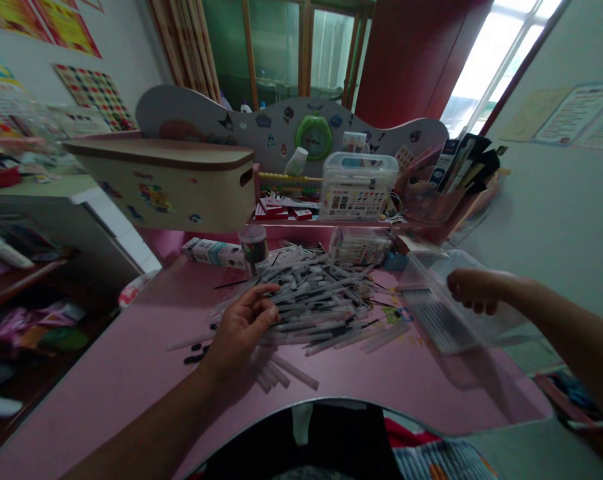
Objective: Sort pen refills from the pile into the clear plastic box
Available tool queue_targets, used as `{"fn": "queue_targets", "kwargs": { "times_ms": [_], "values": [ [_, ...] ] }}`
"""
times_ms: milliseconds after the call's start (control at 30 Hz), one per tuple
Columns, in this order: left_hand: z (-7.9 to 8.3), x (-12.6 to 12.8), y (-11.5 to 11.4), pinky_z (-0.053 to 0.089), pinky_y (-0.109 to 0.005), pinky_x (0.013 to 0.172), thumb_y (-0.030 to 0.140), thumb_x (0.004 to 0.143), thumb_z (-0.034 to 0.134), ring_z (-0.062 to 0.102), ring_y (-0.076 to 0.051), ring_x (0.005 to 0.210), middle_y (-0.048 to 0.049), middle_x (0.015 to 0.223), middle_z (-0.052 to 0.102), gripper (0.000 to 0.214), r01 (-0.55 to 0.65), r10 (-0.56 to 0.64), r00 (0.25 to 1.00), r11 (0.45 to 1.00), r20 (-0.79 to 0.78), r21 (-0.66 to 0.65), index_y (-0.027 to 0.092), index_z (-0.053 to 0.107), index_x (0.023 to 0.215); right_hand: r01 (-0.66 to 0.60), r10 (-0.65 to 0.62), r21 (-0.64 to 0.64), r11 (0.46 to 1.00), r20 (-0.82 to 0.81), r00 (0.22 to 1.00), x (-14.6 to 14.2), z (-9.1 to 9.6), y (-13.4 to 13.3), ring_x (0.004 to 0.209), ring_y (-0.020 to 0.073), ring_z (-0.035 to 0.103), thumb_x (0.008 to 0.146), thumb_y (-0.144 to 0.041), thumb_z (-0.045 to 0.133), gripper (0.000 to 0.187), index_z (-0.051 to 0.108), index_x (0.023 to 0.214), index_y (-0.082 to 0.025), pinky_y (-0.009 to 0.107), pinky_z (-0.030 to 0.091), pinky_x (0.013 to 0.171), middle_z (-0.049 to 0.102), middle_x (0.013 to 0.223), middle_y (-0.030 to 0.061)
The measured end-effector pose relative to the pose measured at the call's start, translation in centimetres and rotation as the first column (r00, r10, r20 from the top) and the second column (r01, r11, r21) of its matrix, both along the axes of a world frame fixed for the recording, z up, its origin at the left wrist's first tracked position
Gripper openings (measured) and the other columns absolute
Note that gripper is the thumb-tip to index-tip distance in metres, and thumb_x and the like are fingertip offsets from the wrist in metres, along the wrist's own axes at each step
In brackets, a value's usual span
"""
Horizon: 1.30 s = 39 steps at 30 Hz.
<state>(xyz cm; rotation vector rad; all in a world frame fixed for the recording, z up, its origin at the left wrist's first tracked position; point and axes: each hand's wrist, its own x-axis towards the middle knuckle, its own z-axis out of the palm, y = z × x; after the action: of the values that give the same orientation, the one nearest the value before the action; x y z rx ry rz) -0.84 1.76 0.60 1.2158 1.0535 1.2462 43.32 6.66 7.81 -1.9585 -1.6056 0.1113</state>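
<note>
Resting on the pens (321,293) heaped mid-desk, the left hand (239,327) curled loosely, grip unclear; the right hand (474,290) clasped the box (436,323) rim, tipping it toward that pile.

The worktop (131,360) was smooth pink laminate; the pens (316,300) looked plastic; the box (461,313) was clear glossy plastic.

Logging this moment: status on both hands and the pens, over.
Left hand on the pen pile, grip unclear. Right hand at the clear box, pens lined inside. Loose pens beside left hand on pink desk.
</note>
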Motion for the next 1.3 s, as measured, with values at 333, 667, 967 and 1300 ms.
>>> {"fn": "queue_targets", "kwargs": {
  "times_ms": [333, 667, 967, 1300],
  "values": [
    [-0.1, -0.1, 0.5, 0.042, -0.024, 0.065, 0.028, 0.079, 0.07, 0.057, -0.014, 0.067, 0.001, 0.069, 0.063, 0.03, -0.067, 0.072, 0.996, 0.995, -0.055, 0.077, 0.02, 0.066, 0.108, -0.451, 0.495, -0.205, 0.869, 0.394, 0.774, -10.9, 6.4, -5.1, 0.066, 0.0149, 0.061, 0.089, -0.025, 0.063, 0.013, 0.067, 0.101, -0.022, 0.029, 0.038, 0.062, 0.07, 0.08, 0.0039],
    [0.2, -0.2, 0.5, 0.042, -0.024, 0.064, 0.029, 0.076, 0.071, 0.057, -0.014, 0.067, 0.0004, 0.069, 0.063, 0.028, -0.1, 0.105, 0.991, 0.994, -0.086, 0.053, 0.019, 0.069, 0.102, -0.527, 0.748, -0.55, 0.648, 0.331, 0.575, -19.1, -4.3, -5.6, 0.087, 0.0221, 0.066, 0.087, -0.008, 0.047, 0.024, 0.068, 0.095, -0.017, 0.029, 0.043, 0.069, 0.066, 0.102, 0.0101],
    [-0.1, -0.2, 0.4, 0.044, -0.025, 0.064, 0.029, 0.076, 0.072, 0.059, -0.015, 0.068, 0.0002, 0.07, 0.063, 0.026, -0.069, 0.073, 0.993, 0.997, -0.091, 0.044, 0.019, 0.07, 0.1, -0.543, 0.745, -0.527, 0.654, 0.327, 0.581, -19.4, -5.5, -5.6, 0.092, 0.022, 0.064, 0.09, -0.01, 0.048, 0.022, 0.066, 0.101, -0.018, 0.028, 0.041, 0.069, 0.064, 0.103, 0.0086],
    [-0.9, -0.6, -0.3, 0.049, -0.03, 0.073, 0.029, 0.087, 0.06, 0.062, -0.018, 0.081, -0.0057, 0.093, 0.067, 0.027, 0.127, 0.03, 0.898, 0.938, -0.439, 0.323, 0.02, 0.067, 0.111, -0.701, 0.73, -0.203, 0.683, 0.221, 0.647, -19.3, -5.8, -5.2, 0.088, 0.0204, 0.056, 0.092, -0.016, 0.056, 0.009, 0.065, 0.093, -0.016, 0.031, 0.04, 0.076, 0.063, 0.09, 0.0065]
  ]
}}
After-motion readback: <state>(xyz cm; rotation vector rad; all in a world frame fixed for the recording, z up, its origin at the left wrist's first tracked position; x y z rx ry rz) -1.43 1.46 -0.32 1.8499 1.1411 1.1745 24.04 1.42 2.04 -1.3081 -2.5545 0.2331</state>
